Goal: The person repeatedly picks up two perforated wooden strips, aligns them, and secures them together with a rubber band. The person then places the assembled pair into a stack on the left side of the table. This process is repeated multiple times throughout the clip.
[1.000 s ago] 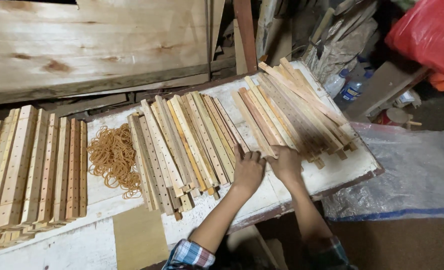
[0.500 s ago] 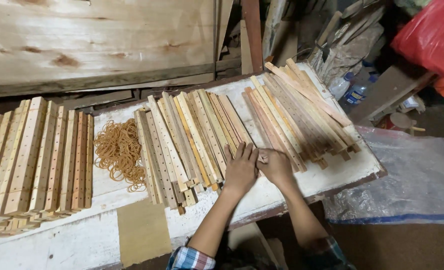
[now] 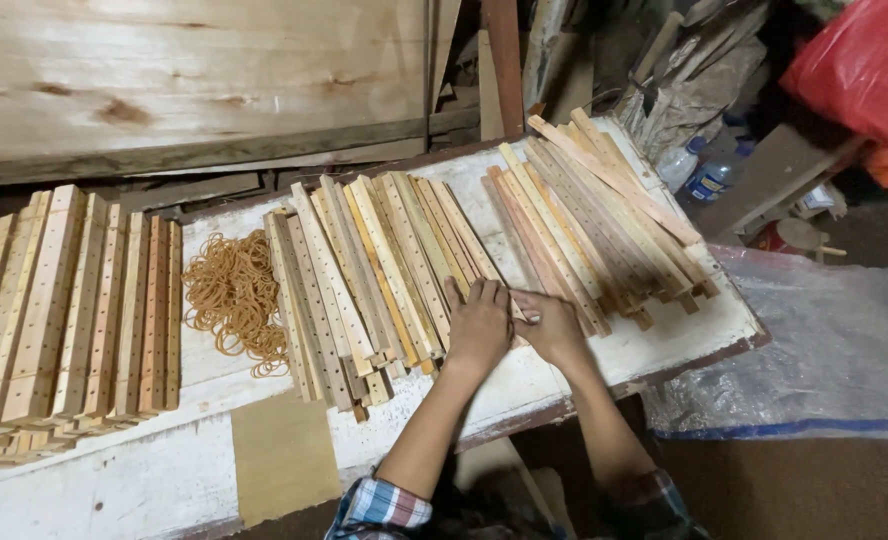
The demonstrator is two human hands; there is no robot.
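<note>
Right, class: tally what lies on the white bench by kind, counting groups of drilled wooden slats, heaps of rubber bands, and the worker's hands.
Groups of wooden slats: 3 (left stack, middle spread, right pile)
Rubber band heaps: 1
Hands: 2 (left hand, right hand)
Total: 6

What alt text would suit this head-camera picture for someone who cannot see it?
Two bare hands, left and right, rest together on drilled pale wooden slats fanned across a worn white-painted wooden table, beside a heap of tan rubber bands.
</note>
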